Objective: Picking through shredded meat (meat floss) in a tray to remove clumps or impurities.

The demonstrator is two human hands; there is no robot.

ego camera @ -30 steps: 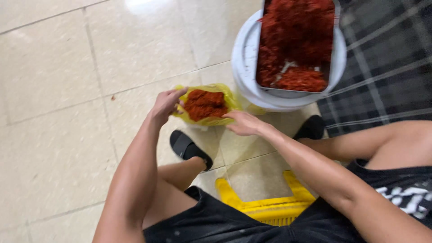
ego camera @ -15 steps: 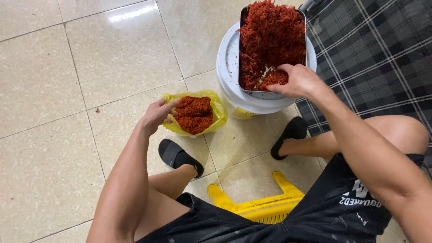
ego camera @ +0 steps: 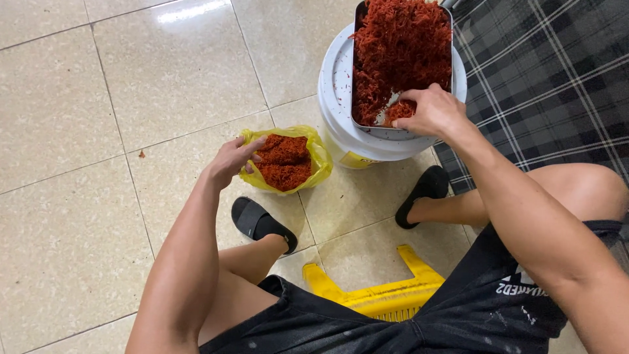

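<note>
Shreds of dried red food point(ego camera: 400, 46) fill a rectangular metal tray point(ego camera: 357, 72) that rests on the lid of a white plastic bucket point(ego camera: 334, 98), and the right hand point(ego camera: 429, 110) is down in the near end of that tray, its fingers curled over a small clump of the red strands so that the hand reads as closing on a pinch of them, though the fingertips themselves are hidden under the palm. The left hand point(ego camera: 230, 160) grips the rim of a thin yellow plastic bag point(ego camera: 318, 154) sitting on the beige tiled floor point(ego camera: 98, 98), thumb and fingers pinching the near-left edge and holding the mouth open; the bag already carries a mound of the same red shreds. The bag stands just beside the bucket, to its lower left, so the open mouth lies leftward and toward the body from the loaded hand, with only the bucket's rim between them. The tray's long axis runs away from the person, and bare metal shows at its near end where the right hand works. Of the two hands, the left is at the bag and the right is at the tray. Below, the person's feet in black slide sandals point(ego camera: 262, 223) flank a low yellow plastic stool point(ego camera: 380, 295), and a dark plaid cloth point(ego camera: 557, 78) lies to the right.
</note>
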